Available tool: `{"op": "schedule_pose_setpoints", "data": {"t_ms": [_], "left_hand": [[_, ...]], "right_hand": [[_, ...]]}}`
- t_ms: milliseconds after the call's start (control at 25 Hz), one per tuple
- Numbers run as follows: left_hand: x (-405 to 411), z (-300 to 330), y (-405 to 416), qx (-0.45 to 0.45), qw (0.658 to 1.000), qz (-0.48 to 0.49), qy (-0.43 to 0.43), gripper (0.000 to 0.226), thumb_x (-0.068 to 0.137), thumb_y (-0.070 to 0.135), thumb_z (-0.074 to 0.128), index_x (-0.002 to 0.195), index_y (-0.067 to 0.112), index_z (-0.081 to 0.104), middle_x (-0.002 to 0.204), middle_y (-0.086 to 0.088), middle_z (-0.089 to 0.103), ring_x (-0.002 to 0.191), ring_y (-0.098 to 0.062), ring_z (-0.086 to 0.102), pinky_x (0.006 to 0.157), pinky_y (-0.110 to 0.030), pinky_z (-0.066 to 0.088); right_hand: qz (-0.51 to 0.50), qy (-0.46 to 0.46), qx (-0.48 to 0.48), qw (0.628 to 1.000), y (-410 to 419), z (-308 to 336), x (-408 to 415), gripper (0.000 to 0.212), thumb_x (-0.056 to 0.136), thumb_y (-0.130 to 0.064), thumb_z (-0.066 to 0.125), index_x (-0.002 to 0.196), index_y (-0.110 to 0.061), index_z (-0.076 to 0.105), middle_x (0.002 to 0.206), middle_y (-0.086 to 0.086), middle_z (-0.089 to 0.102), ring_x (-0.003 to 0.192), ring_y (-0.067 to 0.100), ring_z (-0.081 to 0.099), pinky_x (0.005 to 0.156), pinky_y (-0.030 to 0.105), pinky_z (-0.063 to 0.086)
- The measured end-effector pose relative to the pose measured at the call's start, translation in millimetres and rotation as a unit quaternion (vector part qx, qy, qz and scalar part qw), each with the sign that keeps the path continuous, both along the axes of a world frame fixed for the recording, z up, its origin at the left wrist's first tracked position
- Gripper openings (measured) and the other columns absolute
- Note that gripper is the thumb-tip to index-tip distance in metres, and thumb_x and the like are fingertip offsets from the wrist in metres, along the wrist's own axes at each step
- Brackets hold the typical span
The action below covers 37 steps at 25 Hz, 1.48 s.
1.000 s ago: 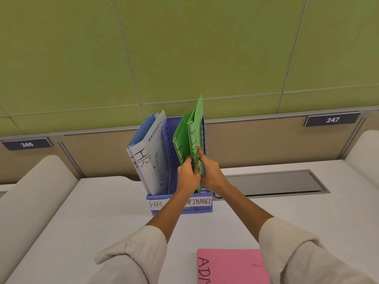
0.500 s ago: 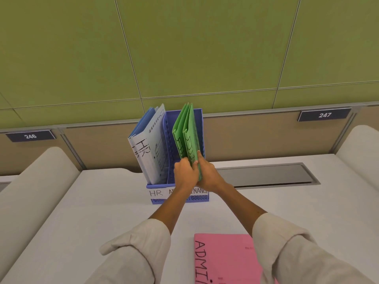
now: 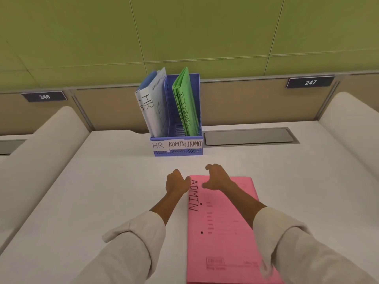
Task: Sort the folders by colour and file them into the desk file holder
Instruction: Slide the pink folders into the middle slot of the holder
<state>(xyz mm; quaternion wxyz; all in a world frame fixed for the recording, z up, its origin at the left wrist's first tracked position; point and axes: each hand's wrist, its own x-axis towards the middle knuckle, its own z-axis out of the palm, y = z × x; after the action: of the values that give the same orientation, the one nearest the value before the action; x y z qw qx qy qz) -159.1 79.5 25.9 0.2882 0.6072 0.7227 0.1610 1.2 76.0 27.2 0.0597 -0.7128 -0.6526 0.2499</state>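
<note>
A blue desk file holder [image 3: 178, 151] stands at the back of the white desk, labelled HR, ADMIN and FINANCE. Blue and white HR folders [image 3: 152, 103] lean in its left slot. Green folders [image 3: 185, 103] stand in the right slot. The middle slot holds nothing I can see. A pink folder [image 3: 223, 228] marked ADMIN lies flat on the desk in front of me. My left hand [image 3: 176, 182] hovers at the pink folder's far left corner, fingers loosely curled. My right hand [image 3: 217, 178] hovers over its far edge, fingers apart, holding nothing.
A grey cable hatch [image 3: 249, 136] is set into the desk right of the holder. Cream padded dividers [image 3: 37, 152] flank the desk on both sides. A green partition wall with number plates 246 [image 3: 44, 96] and 247 rises behind.
Both hands let go of the green folders, now fully down in the right slot, and drew back toward me to the pink folder. The view tilted down.
</note>
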Motion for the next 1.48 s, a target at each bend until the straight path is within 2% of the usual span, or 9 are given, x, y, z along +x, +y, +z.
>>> {"op": "schedule_pose_setpoints", "data": {"t_ms": [200,360,560,680,800,1080,1160,1320,1480], "left_hand": [[-2.9,-20.3,-43.4,-0.140,0.988,-0.028,-0.058,0.031,0.078,0.021,0.072,0.097,0.001,0.059,0.101,-0.019,0.067,0.092,-0.034,0.069,0.074,-0.040,0.059],[-7.6,-29.3,-57.1,-0.194,0.962,0.031,-0.190,0.038,0.073,0.012,0.077,0.105,-0.002,0.064,0.103,-0.018,0.066,0.090,-0.030,0.065,0.070,-0.036,0.057],[-20.4,-25.0,-63.0,-0.287,0.854,0.056,-0.431,0.036,0.085,-0.004,0.060,0.120,-0.002,0.062,0.108,-0.019,0.068,0.094,-0.031,0.062,0.087,-0.044,0.054],[-25.1,-24.8,-73.2,-0.328,0.775,0.003,-0.540,0.033,0.094,-0.004,0.047,0.124,0.006,0.059,0.107,-0.014,0.069,0.093,-0.029,0.066,0.081,-0.044,0.058],[-34.0,-25.5,-76.9,-0.332,0.733,-0.046,-0.592,0.035,0.097,-0.001,0.046,0.129,0.010,0.054,0.120,-0.015,0.067,0.098,-0.029,0.068,0.081,-0.044,0.058],[-114.4,1.6,-55.4,-0.284,0.730,-0.110,-0.612,0.052,0.084,-0.004,0.055,0.131,0.019,0.055,0.119,-0.013,0.068,0.101,-0.031,0.064,0.080,-0.043,0.055],[-145.0,24.6,-45.4,-0.257,0.740,-0.125,-0.609,0.060,0.079,-0.001,0.060,0.136,0.018,0.052,0.120,-0.013,0.068,0.101,-0.031,0.066,0.079,-0.043,0.056],[-203.2,82.0,-31.9,-0.168,0.773,-0.190,-0.582,0.063,0.078,0.002,0.066,0.138,0.017,0.051,0.120,-0.013,0.069,0.097,-0.031,0.071,0.070,-0.039,0.059],[-232.8,143.8,-22.8,-0.077,0.804,-0.261,-0.529,0.075,0.067,0.013,0.086,0.135,0.022,0.055,0.121,-0.019,0.068,0.106,-0.040,0.067,0.076,-0.046,0.059]], "right_hand": [[-0.019,-0.101,-0.136,0.985,-51.7,-24.5,-9.0,0.086,0.069,-0.051,0.080,0.134,-0.008,0.044,0.135,0.014,0.049,0.126,0.032,0.045,0.106,0.042,0.040],[-0.024,-0.081,-0.138,0.987,-80.0,-36.9,-22.5,0.093,0.068,-0.065,0.075,0.136,-0.010,0.043,0.138,0.013,0.047,0.130,0.030,0.042,0.111,0.043,0.032],[-0.106,0.028,-0.084,0.990,-99.9,-25.1,-28.5,0.095,0.062,-0.069,0.078,0.137,-0.018,0.049,0.139,0.003,0.053,0.127,0.023,0.050,0.108,0.036,0.039],[-0.122,0.035,-0.085,0.988,-112.5,-19.2,-29.5,0.102,0.063,-0.069,0.077,0.145,-0.022,0.040,0.143,0.005,0.051,0.129,0.026,0.049,0.108,0.041,0.040],[-0.114,0.057,-0.082,0.988,-118.8,-10.3,-33.8,0.102,0.066,-0.067,0.076,0.146,-0.020,0.036,0.140,0.007,0.053,0.121,0.028,0.054,0.090,0.030,0.042],[-0.114,0.115,-0.069,0.984,-107.4,40.3,-106.3,0.116,0.060,-0.067,0.080,0.153,-0.028,0.022,0.143,0.006,0.045,0.123,0.033,0.048,0.077,0.047,0.057],[-0.097,0.144,-0.051,0.983,-98.2,62.7,-133.0,0.117,0.061,-0.065,0.080,0.154,-0.031,0.019,0.144,0.005,0.042,0.122,0.035,0.048,0.066,0.048,0.061],[-0.054,0.232,0.017,0.971,-83.2,102.4,-177.6,0.118,0.059,-0.058,0.085,0.154,-0.036,0.017,0.148,0.002,0.040,0.118,0.028,0.051,0.079,0.049,0.060],[-0.006,0.347,0.078,0.935,-64.9,142.1,-197.1,0.122,0.054,-0.045,0.092,0.152,-0.042,0.019,0.154,0.000,0.035,0.104,0.018,0.055,0.063,0.041,0.063]]}}
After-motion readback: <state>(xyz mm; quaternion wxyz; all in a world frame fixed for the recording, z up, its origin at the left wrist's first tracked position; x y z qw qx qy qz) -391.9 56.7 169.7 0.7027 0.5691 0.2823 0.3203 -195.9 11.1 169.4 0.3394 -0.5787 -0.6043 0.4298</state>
